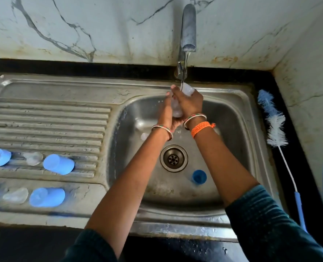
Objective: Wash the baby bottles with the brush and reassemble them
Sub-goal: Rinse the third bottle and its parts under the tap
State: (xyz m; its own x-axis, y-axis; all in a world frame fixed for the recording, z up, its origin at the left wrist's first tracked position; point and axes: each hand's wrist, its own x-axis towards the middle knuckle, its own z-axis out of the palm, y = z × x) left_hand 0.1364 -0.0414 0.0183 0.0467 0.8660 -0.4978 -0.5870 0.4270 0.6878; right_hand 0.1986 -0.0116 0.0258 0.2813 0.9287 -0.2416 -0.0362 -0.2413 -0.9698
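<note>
Both hands clasp one clear bottle point(177, 108) under the running tap point(189, 27), above the sink point(232, 103): left hand point(167, 112) around its lower body, right hand point(190, 103) near the top. Brush point(276, 125) lies idle on the table, right of the basin. Risk: wet plastic could slip and drop onto the blue cap point(199, 176) below.
</note>
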